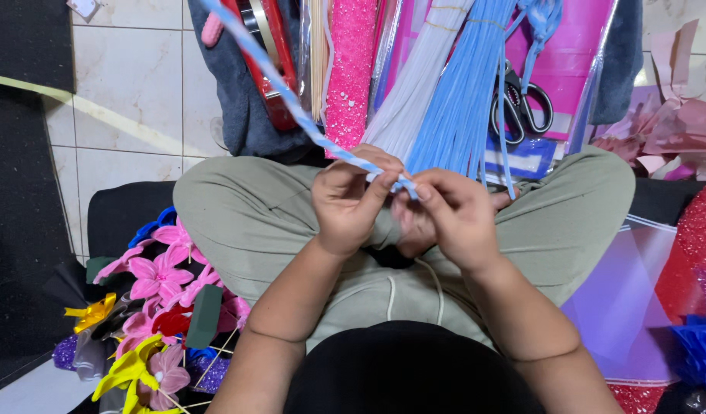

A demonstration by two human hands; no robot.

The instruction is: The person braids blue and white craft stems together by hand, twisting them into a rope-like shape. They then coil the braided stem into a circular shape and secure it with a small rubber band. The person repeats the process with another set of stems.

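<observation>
Hands twisting a blue and white fuzzy stick

Knees come first: the person sits cross-legged in green trousers (253, 215), and both hands work just above the lap. That keeps the work close to the eyes and steady.

The left hand (351, 201) is closed in a pinch, with thumb and fingers squeezing a twisted blue and white fuzzy stick (292, 96). The right hand (453, 218) is closed in a pinch too, gripping the near end of the same stick right beside the left fingers. The two hands touch, so the short end cannot slip or untwist. The long part of the stick rises up and away to the left, out past the top of the view, where nothing blocks it.

Beside the left knee lies a pile of finished fuzzy flowers (161, 276), pink, yellow and blue, close enough to reach. By the right knee lie a clear plastic bag (629, 284) and some red glitter sheet (694, 245). There is little open room low down on either side.

Farther off, past the knees, the supplies lie side by side on the tiled floor (115, 84): a pink glitter roll (351, 69), a bundle of white sticks (418, 77) and a bundle of blue sticks (460, 100). Scissors (522, 103) rest on a pink packet, well apart from the hands. Crumpled pink paper (675, 126) sits at the far right edge.
</observation>
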